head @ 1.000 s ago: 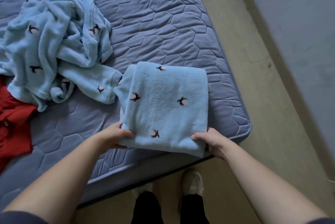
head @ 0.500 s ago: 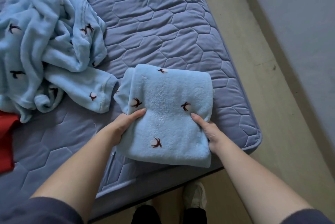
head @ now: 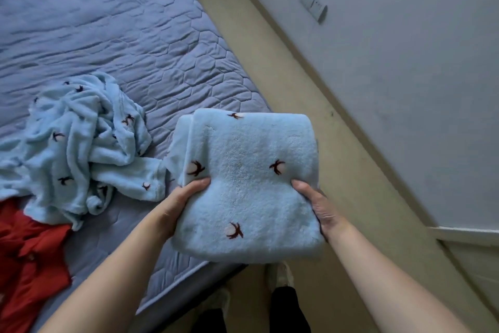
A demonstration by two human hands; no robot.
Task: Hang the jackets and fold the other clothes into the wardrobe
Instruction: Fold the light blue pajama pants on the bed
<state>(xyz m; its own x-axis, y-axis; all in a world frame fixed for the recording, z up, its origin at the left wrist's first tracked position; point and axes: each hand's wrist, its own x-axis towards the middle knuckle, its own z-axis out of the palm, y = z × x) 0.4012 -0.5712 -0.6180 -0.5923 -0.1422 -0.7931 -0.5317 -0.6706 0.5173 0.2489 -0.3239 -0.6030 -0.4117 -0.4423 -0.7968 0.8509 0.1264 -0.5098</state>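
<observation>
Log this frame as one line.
state: folded garment held over bed edge | left hand: grips left side | right hand: grips right side | on bed: crumpled garment, red garment

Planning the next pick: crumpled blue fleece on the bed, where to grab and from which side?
Probably best: grip the cuffed end of the limb lying flat and straight, clear of the crumpled fleece heap, coming from the right over bare mattress. The heap itself shows only tangled folds, no clean edge.
</observation>
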